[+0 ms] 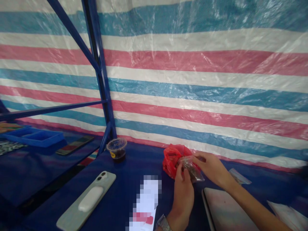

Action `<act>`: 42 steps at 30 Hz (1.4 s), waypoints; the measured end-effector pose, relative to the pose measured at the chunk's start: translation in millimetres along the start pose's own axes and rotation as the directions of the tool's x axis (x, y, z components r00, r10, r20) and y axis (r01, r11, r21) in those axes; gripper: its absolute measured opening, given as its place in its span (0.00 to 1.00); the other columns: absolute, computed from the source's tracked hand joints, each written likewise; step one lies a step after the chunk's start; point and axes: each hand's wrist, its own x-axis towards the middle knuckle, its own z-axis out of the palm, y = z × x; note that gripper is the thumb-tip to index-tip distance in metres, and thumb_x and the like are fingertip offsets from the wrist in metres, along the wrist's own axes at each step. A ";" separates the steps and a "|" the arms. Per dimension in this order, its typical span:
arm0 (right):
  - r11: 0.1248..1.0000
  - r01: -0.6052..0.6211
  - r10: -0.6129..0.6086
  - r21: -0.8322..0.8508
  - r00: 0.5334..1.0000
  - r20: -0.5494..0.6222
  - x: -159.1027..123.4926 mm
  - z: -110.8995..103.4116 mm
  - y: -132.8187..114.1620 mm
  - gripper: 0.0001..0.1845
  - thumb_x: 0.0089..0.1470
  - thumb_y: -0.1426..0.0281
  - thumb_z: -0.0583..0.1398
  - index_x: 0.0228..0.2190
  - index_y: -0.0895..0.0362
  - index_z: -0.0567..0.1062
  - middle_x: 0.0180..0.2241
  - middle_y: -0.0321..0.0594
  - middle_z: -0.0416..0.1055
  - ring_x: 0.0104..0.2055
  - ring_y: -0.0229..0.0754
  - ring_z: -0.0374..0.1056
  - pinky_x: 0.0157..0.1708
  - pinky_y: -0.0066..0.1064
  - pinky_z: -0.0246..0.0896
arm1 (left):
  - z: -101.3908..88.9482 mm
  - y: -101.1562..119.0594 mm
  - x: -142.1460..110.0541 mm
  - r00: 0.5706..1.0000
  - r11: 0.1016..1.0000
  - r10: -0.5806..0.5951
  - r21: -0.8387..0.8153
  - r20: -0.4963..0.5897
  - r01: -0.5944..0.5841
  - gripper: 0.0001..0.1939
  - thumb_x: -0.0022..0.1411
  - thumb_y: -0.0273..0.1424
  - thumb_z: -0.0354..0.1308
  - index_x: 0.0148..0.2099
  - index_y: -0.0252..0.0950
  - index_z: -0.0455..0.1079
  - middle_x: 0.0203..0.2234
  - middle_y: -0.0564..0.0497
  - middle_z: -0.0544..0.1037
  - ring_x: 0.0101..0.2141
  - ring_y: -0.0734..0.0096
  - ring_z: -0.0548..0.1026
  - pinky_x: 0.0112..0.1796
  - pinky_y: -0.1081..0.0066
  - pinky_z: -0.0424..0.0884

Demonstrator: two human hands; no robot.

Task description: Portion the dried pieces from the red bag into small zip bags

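Since left hand (184, 191) pinches clear bag (195, 173) at 7 o'clock and right hand (214, 166) seemingly grips its 1 o'clock edge, keep it level; red bag (170, 162) at 10 o'clock could snag.

This looks like a makeshift workshop or stall: a striped plastic tarpaulin (204, 61) hangs as the far wall, a blue metal post (106, 93) and diagonal strut (73, 32) stand at left, and two dark-blue worktops (141, 157) sit side by side, the left one bearing a divided blue tray (44, 138).
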 end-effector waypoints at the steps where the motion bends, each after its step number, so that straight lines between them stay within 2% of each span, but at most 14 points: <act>1: 0.999 0.001 0.001 0.050 0.999 -0.037 -7.6 -4.5 2.1 0.20 0.57 0.55 0.57 0.30 0.55 0.83 0.34 0.45 0.85 0.37 0.52 0.79 0.38 0.36 0.70 | -1.6 3.3 -2.2 0.998 0.996 0.066 0.056 0.004 -0.066 0.24 0.74 0.41 0.52 0.65 0.35 0.68 0.59 0.38 0.78 0.59 0.57 0.76 0.56 0.62 0.73; 3: 0.990 -0.004 0.017 0.141 0.996 -0.089 -25.8 -13.9 6.2 0.20 0.56 0.53 0.59 0.31 0.54 0.84 0.34 0.44 0.85 0.37 0.52 0.79 0.38 0.36 0.73 | -4.7 10.7 -8.4 0.979 0.967 0.187 0.163 0.081 -0.198 0.24 0.76 0.38 0.48 0.69 0.36 0.66 0.68 0.41 0.70 0.68 0.58 0.65 0.68 0.57 0.60; 5: 0.983 -0.015 0.042 0.185 0.989 -0.143 -46.0 -22.3 8.9 0.20 0.55 0.51 0.61 0.32 0.52 0.84 0.34 0.42 0.85 0.36 0.50 0.79 0.38 0.34 0.74 | -6.5 17.3 -15.8 0.948 0.922 0.272 0.238 0.166 -0.306 0.24 0.78 0.38 0.45 0.69 0.39 0.66 0.68 0.44 0.69 0.69 0.59 0.64 0.69 0.55 0.57; 7: 0.980 -0.024 0.064 0.198 0.978 -0.196 -64.6 -29.1 10.2 0.20 0.55 0.50 0.62 0.32 0.51 0.85 0.33 0.41 0.84 0.36 0.50 0.79 0.38 0.33 0.75 | -6.4 21.8 -23.0 0.918 0.885 0.314 0.275 0.242 -0.375 0.24 0.78 0.38 0.44 0.69 0.42 0.67 0.68 0.45 0.70 0.68 0.58 0.65 0.69 0.54 0.59; 11: 0.980 -0.048 0.100 0.195 0.959 -0.264 -92.4 -41.1 13.2 0.20 0.53 0.49 0.63 0.30 0.50 0.85 0.32 0.41 0.84 0.37 0.51 0.79 0.39 0.34 0.76 | -1.7 25.2 -34.4 0.887 0.862 0.292 0.302 0.359 -0.406 0.24 0.78 0.39 0.44 0.70 0.43 0.66 0.68 0.47 0.70 0.68 0.59 0.67 0.68 0.54 0.61; 15: 0.967 -0.168 0.211 0.194 0.950 -0.231 -115.9 -52.8 26.9 0.22 0.55 0.47 0.60 0.28 0.50 0.83 0.24 0.39 0.80 0.27 0.46 0.75 0.29 0.30 0.72 | 0.6 25.6 -40.0 0.879 0.841 0.188 0.390 0.439 -0.375 0.25 0.78 0.41 0.45 0.70 0.43 0.66 0.65 0.46 0.74 0.64 0.57 0.72 0.66 0.54 0.65; 18: 0.944 -0.285 0.309 0.164 0.940 -0.146 -130.9 -55.2 43.6 0.24 0.55 0.47 0.57 0.24 0.51 0.80 0.21 0.39 0.78 0.26 0.47 0.75 0.26 0.30 0.69 | -1.4 23.7 -39.6 0.880 0.786 0.174 0.476 0.442 -0.395 0.23 0.77 0.40 0.45 0.65 0.42 0.72 0.58 0.44 0.81 0.57 0.55 0.78 0.61 0.54 0.70; 22: 0.929 -0.349 0.362 0.124 0.926 -0.103 -139.1 -52.6 63.7 0.22 0.51 0.49 0.56 0.24 0.51 0.81 0.28 0.42 0.84 0.33 0.55 0.80 0.33 0.36 0.74 | -5.2 19.1 -34.7 0.875 0.739 0.244 0.503 0.419 -0.447 0.21 0.76 0.38 0.46 0.58 0.41 0.77 0.49 0.44 0.84 0.50 0.57 0.82 0.55 0.58 0.75; 25: 0.927 -0.370 0.376 0.065 0.905 -0.201 -139.6 -55.6 78.7 0.23 0.51 0.49 0.56 0.26 0.50 0.83 0.33 0.43 0.86 0.37 0.58 0.82 0.38 0.40 0.75 | -8.0 16.5 -30.5 0.864 0.726 0.278 0.497 0.420 -0.475 0.19 0.76 0.37 0.46 0.54 0.41 0.78 0.46 0.45 0.85 0.47 0.59 0.82 0.52 0.61 0.76; 28: 0.911 -0.408 0.406 0.061 0.860 -0.308 -141.3 -64.9 96.7 0.24 0.49 0.48 0.56 0.28 0.50 0.84 0.35 0.43 0.87 0.41 0.61 0.82 0.42 0.43 0.75 | -10.8 16.0 -27.0 0.864 0.716 0.282 0.509 0.416 -0.478 0.19 0.76 0.38 0.46 0.52 0.41 0.78 0.45 0.46 0.85 0.47 0.59 0.82 0.51 0.62 0.76; 33: 0.851 -0.509 0.502 0.130 0.717 -0.483 -150.2 -83.3 112.6 0.30 0.48 0.45 0.54 0.34 0.53 0.85 0.27 0.43 0.84 0.30 0.56 0.79 0.27 0.38 0.69 | -15.5 17.4 -20.9 0.866 0.708 0.292 0.518 0.406 -0.481 0.18 0.76 0.38 0.45 0.49 0.41 0.77 0.45 0.45 0.84 0.47 0.59 0.81 0.50 0.62 0.75; 36: 0.829 -0.517 0.541 0.213 0.644 -0.542 -155.3 -89.1 108.2 0.30 0.49 0.45 0.54 0.37 0.54 0.84 0.26 0.41 0.82 0.27 0.52 0.75 0.25 0.35 0.67 | -17.0 18.0 -17.5 0.863 0.706 0.307 0.512 0.402 -0.489 0.18 0.76 0.39 0.45 0.48 0.41 0.77 0.43 0.46 0.84 0.46 0.59 0.82 0.49 0.62 0.75; 39: 0.821 -0.513 0.558 0.250 0.627 -0.544 -157.8 -88.2 103.9 0.30 0.49 0.45 0.55 0.37 0.54 0.83 0.26 0.42 0.81 0.28 0.51 0.74 0.25 0.35 0.65 | -17.7 19.1 -16.1 0.860 0.701 0.305 0.515 0.408 -0.493 0.18 0.76 0.38 0.45 0.47 0.41 0.76 0.43 0.46 0.84 0.45 0.59 0.81 0.48 0.62 0.74; 42: 0.829 -0.505 0.550 0.241 0.653 -0.522 -157.6 -83.2 104.3 0.31 0.50 0.45 0.55 0.38 0.55 0.83 0.27 0.42 0.81 0.29 0.51 0.75 0.23 0.34 0.63 | -18.5 20.6 -17.1 0.860 0.696 0.295 0.522 0.417 -0.492 0.18 0.77 0.38 0.45 0.47 0.41 0.76 0.43 0.46 0.84 0.45 0.59 0.81 0.48 0.63 0.73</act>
